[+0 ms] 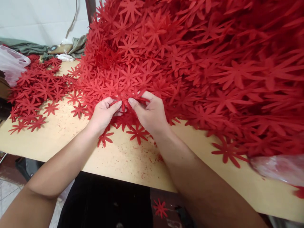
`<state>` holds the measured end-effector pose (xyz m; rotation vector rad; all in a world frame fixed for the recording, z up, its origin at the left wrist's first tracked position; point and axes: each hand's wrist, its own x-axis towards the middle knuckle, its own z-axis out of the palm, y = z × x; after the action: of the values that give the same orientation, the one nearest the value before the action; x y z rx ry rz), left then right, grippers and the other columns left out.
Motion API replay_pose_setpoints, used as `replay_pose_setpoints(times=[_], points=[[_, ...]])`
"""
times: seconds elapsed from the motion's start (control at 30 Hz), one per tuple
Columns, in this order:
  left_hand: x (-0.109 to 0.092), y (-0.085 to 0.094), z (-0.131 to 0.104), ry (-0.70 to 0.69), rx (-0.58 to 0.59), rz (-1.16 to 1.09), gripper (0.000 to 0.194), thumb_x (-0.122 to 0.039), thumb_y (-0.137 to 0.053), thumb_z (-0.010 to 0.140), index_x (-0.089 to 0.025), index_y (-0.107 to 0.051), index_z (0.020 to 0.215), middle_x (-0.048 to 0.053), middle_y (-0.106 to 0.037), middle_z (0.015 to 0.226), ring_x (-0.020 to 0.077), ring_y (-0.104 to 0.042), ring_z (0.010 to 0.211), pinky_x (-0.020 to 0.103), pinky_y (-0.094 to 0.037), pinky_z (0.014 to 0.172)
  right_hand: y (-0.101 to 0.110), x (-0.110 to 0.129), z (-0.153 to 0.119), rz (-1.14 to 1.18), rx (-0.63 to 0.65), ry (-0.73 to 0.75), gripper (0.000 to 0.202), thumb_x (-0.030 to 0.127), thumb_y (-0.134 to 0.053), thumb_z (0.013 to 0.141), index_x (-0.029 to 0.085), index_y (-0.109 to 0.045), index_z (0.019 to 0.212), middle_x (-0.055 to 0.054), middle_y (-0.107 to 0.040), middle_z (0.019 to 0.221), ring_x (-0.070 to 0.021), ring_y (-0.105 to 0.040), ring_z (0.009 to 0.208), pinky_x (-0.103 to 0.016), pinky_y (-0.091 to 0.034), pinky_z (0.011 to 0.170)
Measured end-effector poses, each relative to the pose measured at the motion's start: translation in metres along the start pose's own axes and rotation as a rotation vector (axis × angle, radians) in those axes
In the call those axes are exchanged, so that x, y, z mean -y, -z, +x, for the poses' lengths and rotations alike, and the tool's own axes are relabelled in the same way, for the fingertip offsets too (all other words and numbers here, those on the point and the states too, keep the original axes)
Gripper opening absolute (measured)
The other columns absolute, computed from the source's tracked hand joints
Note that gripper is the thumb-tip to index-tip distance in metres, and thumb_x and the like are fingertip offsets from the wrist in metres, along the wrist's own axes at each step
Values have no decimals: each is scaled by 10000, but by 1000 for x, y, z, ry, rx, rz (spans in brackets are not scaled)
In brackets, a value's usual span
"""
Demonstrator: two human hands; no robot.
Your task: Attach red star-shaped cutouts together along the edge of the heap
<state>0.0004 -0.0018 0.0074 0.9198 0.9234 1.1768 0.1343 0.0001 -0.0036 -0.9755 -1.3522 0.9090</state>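
Observation:
Between my two hands is a red flower-shaped piece (124,102) with long narrow petals. My left hand (105,112) pinches its left side between thumb and fingers. On the right side, my right hand (150,109) grips it with the thumb near its centre. Both hands are just above the near edge of a large heap of similar red pieces (129,74). Single pieces lie below them on the table, one (104,138) under my left wrist and another (138,133) left of my right wrist.
A smaller pile of red pieces (42,88) lies at the left of the wooden table (68,139), beside a white plastic bag (14,63). Grey-green cloth (26,47) is behind. Clear plastic (280,166) sits at the right. One red piece (160,208) is below the table edge.

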Motion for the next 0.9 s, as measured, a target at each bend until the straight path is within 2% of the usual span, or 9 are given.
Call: replay_pose_setpoints(times=[0.23, 0.4, 0.5, 0.63, 0.73, 0.83, 0.9], points=[[-3, 3, 1, -34, -88, 82, 178, -274, -729, 695, -159, -600, 655, -46, -630, 577, 41, -541, 501, 156, -425, 494, 2, -1, 2, 100, 74, 1, 256, 466, -626, 788, 216, -591, 744, 6, -653, 710, -142, -637, 714, -321, -567, 725], [-2, 3, 1, -48, -125, 63, 262, -366, -760, 663, -167, -591, 675, -52, -612, 563, 55, -557, 516, 179, -453, 531, 10, -10, 8, 37, -88, -7, 236, 405, -675, 760, 214, -546, 712, 27, -579, 654, -109, -564, 623, -288, -525, 653], [0, 2, 1, -54, -120, 41, 257, -330, -785, 632, -168, -595, 694, -55, -616, 560, 60, -563, 522, 187, -463, 552, 12, -9, 10, -21, -156, -11, 282, 390, -664, 773, 202, -505, 636, 34, -529, 601, -82, -496, 556, -254, -470, 584], [-2, 2, 1, -72, -110, 47, 163, -169, -746, 644, -179, -647, 773, -62, -626, 592, 51, -550, 524, 184, -460, 570, 9, 1, 8, -73, -86, -45, 434, 489, -589, 814, 199, -415, 542, 46, -413, 498, -59, -375, 462, -230, -350, 463], [-3, 2, 0, -91, -108, 74, 200, -97, -667, 681, -204, -675, 850, -63, -643, 664, 46, -548, 556, 186, -460, 600, 8, 5, 6, -120, -78, -64, 529, 568, -556, 805, 206, -308, 511, 55, -296, 478, -49, -267, 444, -233, -255, 422], [-2, 2, 0, -101, -106, 77, 139, -132, -668, 697, -204, -666, 816, -62, -639, 691, 45, -551, 586, 187, -459, 621, 7, 3, 5, -157, -30, -55, 572, 655, -546, 761, 210, -282, 517, 50, -267, 496, -58, -261, 471, -242, -241, 433], [-1, 1, -1, -109, -79, 83, 150, -207, -725, 677, -196, -656, 810, -53, -655, 731, 53, -581, 637, 197, -476, 666, 5, 2, 4, -143, 53, -24, 575, 708, -530, 733, 209, -327, 533, 44, -300, 510, -70, -291, 491, -248, -291, 459]])
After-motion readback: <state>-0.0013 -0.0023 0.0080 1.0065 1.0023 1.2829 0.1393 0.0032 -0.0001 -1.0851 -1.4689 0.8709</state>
